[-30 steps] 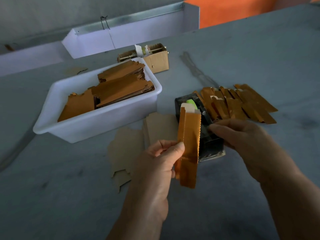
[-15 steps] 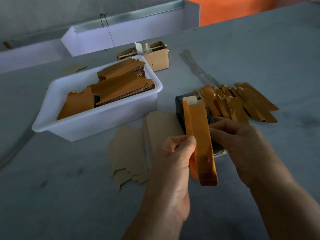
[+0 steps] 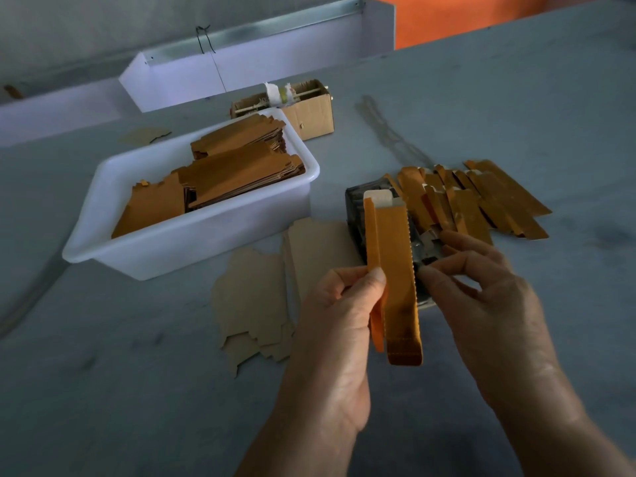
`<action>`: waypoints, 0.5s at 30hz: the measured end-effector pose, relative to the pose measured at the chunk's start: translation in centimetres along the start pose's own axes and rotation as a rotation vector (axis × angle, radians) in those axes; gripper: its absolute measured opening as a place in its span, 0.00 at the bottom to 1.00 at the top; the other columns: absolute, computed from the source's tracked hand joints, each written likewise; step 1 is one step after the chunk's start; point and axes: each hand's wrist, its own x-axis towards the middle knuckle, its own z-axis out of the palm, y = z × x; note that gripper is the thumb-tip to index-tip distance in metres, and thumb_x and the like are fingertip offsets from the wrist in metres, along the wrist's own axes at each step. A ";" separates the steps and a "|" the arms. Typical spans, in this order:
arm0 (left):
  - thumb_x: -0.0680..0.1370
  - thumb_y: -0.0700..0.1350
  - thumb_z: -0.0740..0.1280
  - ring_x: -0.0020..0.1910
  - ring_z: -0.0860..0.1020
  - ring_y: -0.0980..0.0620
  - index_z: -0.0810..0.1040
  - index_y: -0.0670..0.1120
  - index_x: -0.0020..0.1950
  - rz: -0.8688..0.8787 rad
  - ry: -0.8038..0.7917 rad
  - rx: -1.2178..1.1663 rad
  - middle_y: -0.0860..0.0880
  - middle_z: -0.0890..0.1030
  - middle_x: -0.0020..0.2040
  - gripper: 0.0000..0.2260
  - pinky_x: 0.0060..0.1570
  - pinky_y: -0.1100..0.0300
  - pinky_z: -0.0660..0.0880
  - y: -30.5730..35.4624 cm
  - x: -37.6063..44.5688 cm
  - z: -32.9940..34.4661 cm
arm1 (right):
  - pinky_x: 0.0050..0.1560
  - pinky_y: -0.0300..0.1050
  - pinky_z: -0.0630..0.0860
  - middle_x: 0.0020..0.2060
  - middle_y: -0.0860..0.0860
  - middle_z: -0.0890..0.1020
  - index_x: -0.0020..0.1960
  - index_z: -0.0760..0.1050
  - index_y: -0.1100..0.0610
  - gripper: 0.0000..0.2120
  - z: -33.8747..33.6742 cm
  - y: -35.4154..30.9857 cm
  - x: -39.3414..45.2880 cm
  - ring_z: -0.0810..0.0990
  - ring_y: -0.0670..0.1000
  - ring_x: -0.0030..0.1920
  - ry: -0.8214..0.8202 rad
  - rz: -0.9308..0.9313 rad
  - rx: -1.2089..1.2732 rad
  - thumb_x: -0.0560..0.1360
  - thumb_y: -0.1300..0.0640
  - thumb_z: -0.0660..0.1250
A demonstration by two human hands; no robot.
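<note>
Grey table point(image 3: 516, 98), left hand point(image 3: 340, 325) pinching orange carton point(image 3: 395, 270)

On the desk point(image 3: 516, 98), left of centre, a white plastic tub point(image 3: 192, 249) stacked with flat orange-brown card blanks point(image 3: 237, 170). Just behind its far right corner, an open brown cardboard box point(image 3: 313, 115) with a white-wrapped roll point(image 3: 275, 92) across its top. In front of the tub, pale tan blanks point(image 3: 254, 297) lying flat and overlapping. To the right, a fanned row of folded orange cartons point(image 3: 495, 197). Along the far edge, a long white trough point(image 3: 247, 70) with a metal lip. Beyond it, an orange wall point(image 3: 464, 15). Near the far left, a lone card scrap point(image 3: 144, 136).
</note>
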 end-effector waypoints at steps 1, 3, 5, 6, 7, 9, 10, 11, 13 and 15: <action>0.77 0.44 0.67 0.36 0.77 0.55 0.79 0.47 0.42 0.007 -0.006 0.001 0.50 0.82 0.36 0.05 0.41 0.59 0.71 0.0 0.0 0.0 | 0.54 0.42 0.74 0.63 0.42 0.72 0.36 0.76 0.51 0.06 0.1 0.1 -0.1 0.75 0.42 0.58 0.002 -0.004 -0.040 0.72 0.56 0.69; 0.76 0.44 0.67 0.36 0.78 0.54 0.79 0.47 0.42 0.035 -0.019 0.014 0.50 0.82 0.37 0.04 0.39 0.60 0.72 0.1 0.0 0.0 | 0.56 0.47 0.75 0.64 0.43 0.72 0.37 0.76 0.51 0.06 0.4 0.0 -0.4 0.75 0.48 0.61 0.007 0.003 -0.077 0.72 0.55 0.69; 0.76 0.44 0.68 0.36 0.79 0.56 0.79 0.47 0.42 0.078 -0.039 0.053 0.52 0.82 0.37 0.04 0.36 0.62 0.73 0.2 0.1 0.1 | 0.55 0.48 0.75 0.63 0.44 0.73 0.37 0.77 0.52 0.05 0.5 0.0 -0.5 0.76 0.49 0.60 0.022 0.005 -0.072 0.72 0.56 0.69; 0.76 0.44 0.67 0.36 0.79 0.58 0.79 0.48 0.42 0.098 -0.051 0.082 0.53 0.83 0.36 0.04 0.35 0.65 0.73 0.2 0.1 0.2 | 0.55 0.50 0.76 0.63 0.44 0.73 0.37 0.77 0.52 0.05 0.6 0.1 -0.6 0.76 0.49 0.60 0.028 0.007 -0.065 0.72 0.55 0.70; 0.77 0.44 0.67 0.35 0.80 0.60 0.78 0.48 0.42 0.114 -0.057 0.113 0.54 0.83 0.35 0.04 0.33 0.67 0.73 0.2 0.2 0.2 | 0.56 0.51 0.76 0.63 0.44 0.74 0.37 0.77 0.52 0.05 0.7 0.2 -0.7 0.76 0.49 0.59 0.033 0.009 -0.061 0.71 0.55 0.69; 0.77 0.44 0.67 0.33 0.79 0.63 0.78 0.48 0.42 0.137 -0.061 0.162 0.55 0.82 0.34 0.04 0.30 0.71 0.72 0.3 0.4 0.3 | 0.56 0.52 0.76 0.62 0.45 0.75 0.38 0.78 0.52 0.04 0.8 0.4 -0.8 0.76 0.48 0.59 0.040 0.000 -0.063 0.71 0.55 0.69; 0.77 0.43 0.67 0.31 0.78 0.63 0.78 0.48 0.43 0.148 -0.057 0.183 0.56 0.81 0.33 0.04 0.29 0.73 0.71 0.3 0.5 0.3 | 0.55 0.49 0.76 0.61 0.45 0.75 0.38 0.78 0.52 0.04 0.8 0.4 -0.8 0.76 0.48 0.59 0.043 -0.014 -0.066 0.71 0.55 0.69; 0.77 0.43 0.67 0.30 0.77 0.64 0.78 0.48 0.43 0.163 -0.049 0.213 0.56 0.81 0.32 0.04 0.27 0.73 0.70 0.4 0.6 0.3 | 0.54 0.46 0.75 0.60 0.46 0.75 0.38 0.77 0.52 0.04 0.8 0.4 -0.8 0.76 0.48 0.58 0.045 -0.036 -0.076 0.71 0.56 0.69; 0.77 0.44 0.68 0.29 0.76 0.64 0.78 0.49 0.42 0.201 -0.029 0.287 0.55 0.80 0.32 0.04 0.26 0.74 0.69 0.4 0.6 0.3 | 0.49 0.36 0.72 0.58 0.46 0.76 0.38 0.77 0.53 0.05 0.7 0.5 -0.7 0.77 0.48 0.55 0.044 -0.109 -0.138 0.71 0.58 0.70; 0.77 0.46 0.68 0.30 0.76 0.63 0.78 0.50 0.42 0.224 -0.013 0.335 0.53 0.81 0.33 0.04 0.27 0.72 0.69 0.3 0.6 0.3 | 0.44 0.30 0.68 0.55 0.48 0.77 0.38 0.78 0.56 0.04 0.6 0.3 -0.3 0.78 0.48 0.52 0.042 -0.188 -0.242 0.71 0.60 0.71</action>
